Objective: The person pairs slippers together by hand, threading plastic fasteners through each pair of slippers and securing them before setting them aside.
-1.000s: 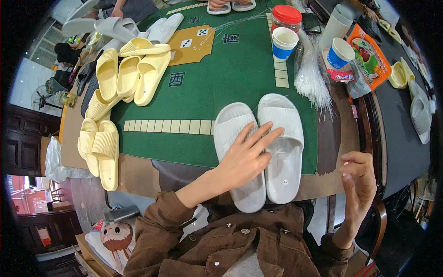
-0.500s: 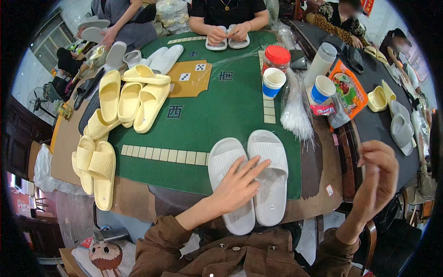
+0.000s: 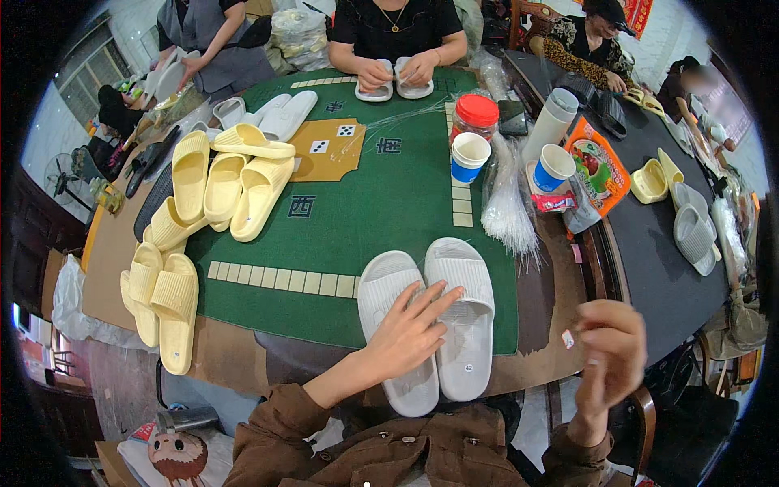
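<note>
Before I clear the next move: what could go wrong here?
The left light-grey ribbed slipper seems to overhang the brown tabletop's near edge; if the bare left hand lifts, a bump might tip it.

A blue-and-white paper cup stands close to the whitish plastic strands; tugging those could topple it.

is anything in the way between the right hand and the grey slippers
Nothing visible stands in the way: between the right hand and the grey slippers there is just brown tabletop with a small tag, then a strip of green mat. The left hand, though, lies across both slippers.
</note>
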`<state>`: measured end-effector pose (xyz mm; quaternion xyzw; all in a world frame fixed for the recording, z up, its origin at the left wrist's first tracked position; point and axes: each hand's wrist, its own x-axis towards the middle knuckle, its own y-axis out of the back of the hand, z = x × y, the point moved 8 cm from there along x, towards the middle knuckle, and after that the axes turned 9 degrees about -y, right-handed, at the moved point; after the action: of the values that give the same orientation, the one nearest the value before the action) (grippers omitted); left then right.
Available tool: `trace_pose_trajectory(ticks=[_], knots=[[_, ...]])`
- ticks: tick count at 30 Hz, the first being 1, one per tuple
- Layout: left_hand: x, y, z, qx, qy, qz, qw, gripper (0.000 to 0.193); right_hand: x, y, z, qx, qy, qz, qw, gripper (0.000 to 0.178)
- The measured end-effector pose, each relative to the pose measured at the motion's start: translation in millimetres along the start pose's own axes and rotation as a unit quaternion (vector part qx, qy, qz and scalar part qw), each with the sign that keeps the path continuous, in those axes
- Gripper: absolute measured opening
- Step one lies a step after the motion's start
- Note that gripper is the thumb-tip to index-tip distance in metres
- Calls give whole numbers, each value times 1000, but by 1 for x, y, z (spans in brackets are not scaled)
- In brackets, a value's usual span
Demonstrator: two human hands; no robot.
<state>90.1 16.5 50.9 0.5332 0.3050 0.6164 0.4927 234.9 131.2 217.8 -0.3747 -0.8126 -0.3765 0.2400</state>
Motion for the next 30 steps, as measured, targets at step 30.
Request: trace_pose_trajectory(ticks=[30], knots=[[-19,68,16,-156,19,211,965,35,-61,-57,9,178,-78,-258,946,14]])
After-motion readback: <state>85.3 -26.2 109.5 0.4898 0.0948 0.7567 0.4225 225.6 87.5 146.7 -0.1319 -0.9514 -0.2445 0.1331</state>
